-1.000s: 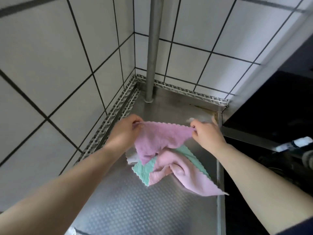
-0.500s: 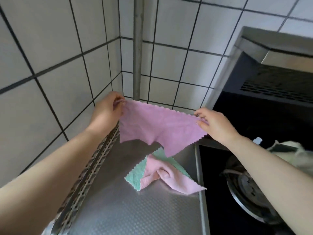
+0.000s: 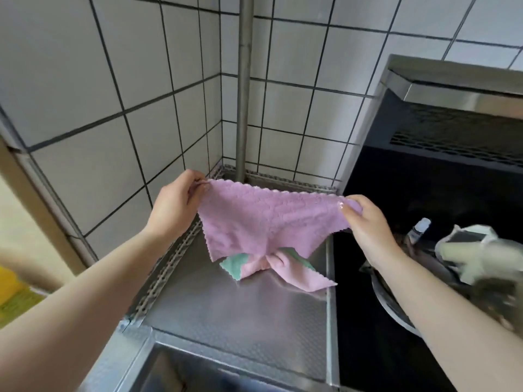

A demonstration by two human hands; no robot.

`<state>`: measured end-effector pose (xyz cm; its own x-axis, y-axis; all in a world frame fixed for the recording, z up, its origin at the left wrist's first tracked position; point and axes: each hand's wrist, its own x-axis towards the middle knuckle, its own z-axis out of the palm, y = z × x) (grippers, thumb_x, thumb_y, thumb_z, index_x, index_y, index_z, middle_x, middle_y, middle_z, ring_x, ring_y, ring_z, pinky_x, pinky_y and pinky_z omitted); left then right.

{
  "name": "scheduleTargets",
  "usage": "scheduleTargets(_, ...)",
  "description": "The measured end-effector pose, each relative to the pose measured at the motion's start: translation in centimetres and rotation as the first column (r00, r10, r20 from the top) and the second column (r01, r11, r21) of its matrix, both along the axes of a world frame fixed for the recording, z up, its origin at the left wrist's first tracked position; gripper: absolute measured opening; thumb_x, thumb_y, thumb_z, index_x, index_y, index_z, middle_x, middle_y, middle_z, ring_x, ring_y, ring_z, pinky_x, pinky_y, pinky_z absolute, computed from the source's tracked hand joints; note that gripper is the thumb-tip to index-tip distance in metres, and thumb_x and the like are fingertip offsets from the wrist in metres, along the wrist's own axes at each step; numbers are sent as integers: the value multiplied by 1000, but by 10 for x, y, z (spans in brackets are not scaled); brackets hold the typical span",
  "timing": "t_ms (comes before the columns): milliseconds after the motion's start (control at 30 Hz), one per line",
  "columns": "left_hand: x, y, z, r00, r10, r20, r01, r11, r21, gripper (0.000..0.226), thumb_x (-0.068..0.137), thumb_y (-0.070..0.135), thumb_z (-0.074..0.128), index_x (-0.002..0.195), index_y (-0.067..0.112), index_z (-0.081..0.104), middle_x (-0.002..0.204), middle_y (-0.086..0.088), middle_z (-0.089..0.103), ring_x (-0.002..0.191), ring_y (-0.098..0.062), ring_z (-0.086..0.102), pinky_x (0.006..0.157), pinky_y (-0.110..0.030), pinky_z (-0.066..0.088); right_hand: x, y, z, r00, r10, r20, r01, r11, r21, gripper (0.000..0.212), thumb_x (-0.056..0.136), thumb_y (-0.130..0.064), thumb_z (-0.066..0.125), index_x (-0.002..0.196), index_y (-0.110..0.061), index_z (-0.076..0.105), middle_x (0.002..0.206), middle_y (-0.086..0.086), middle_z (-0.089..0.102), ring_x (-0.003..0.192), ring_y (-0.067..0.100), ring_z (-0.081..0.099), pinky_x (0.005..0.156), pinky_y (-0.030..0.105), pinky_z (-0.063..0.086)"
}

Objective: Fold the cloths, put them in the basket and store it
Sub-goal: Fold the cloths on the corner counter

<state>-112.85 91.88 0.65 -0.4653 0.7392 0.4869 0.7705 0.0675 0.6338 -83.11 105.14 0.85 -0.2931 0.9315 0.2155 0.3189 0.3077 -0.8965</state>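
Widest thing in my view is the tiled corner, then the steel counter (image 3: pixel 235 315) running out from it, with a dark stove top to my right and a pan (image 3: pixel 396 304) on it. No basket anywhere in shot, so I judge we are early: this is the opening of the folding step, first cloth up in the air.

That cloth is the purple cloth (image 3: pixel 271 219), stretched flat between my two hands above the counter, its lower corner hanging down just over the heap below. My left hand (image 3: pixel 175 205) pinches the top left corner, fingers curled tight on the scalloped edge. My right hand (image 3: pixel 365 219) pinches the top right corner, thumb on the near face, the other fingers tucked behind the fabric.

Next move, as I read it: bring the two corners together or lay the cloth down flat on the steel, edges matched, with the heap kept out of the way.

Count now. One purple cloth in hand. On the counter, one pink cloth (image 3: pixel 285 271) bunched over one green cloth (image 3: pixel 233 264). Three cloths that I can make out; whether more hide under the heap, I cannot tell.
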Motion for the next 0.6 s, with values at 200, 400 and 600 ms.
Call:
scheduleTargets(200,30,-61,-65,998,-35,61,43,989,-141,9,94,15,51,101,9,54,89,0,60,78,-21,52,65,-25,33,36,-75,-86,999,6,-33,-15,967,-256,10,92,-21,55,85,-25,61,90,-5,65,86,11,59,79,29,45)
scheduleTargets(400,50,-117,-145,989,-89,121,130,911,-391,12,94,25,52,94,13,53,83,3,58,75,-20,54,64,-28,35,61,-134,-164,972,58,227,40,913,-406,7,96,-23,48,100,-19,53,98,-7,60,88,7,55,70,22,40)
scheduleTargets(600,62,-134,-185,978,-32,205,140,830,-539,6,95,22,51,98,17,52,96,4,61,87,-21,59,71,-28,41,64,-145,-203,915,51,401,162,863,-479,12,96,-28,48,102,-18,51,103,2,61,95,20,57,76,32,42)
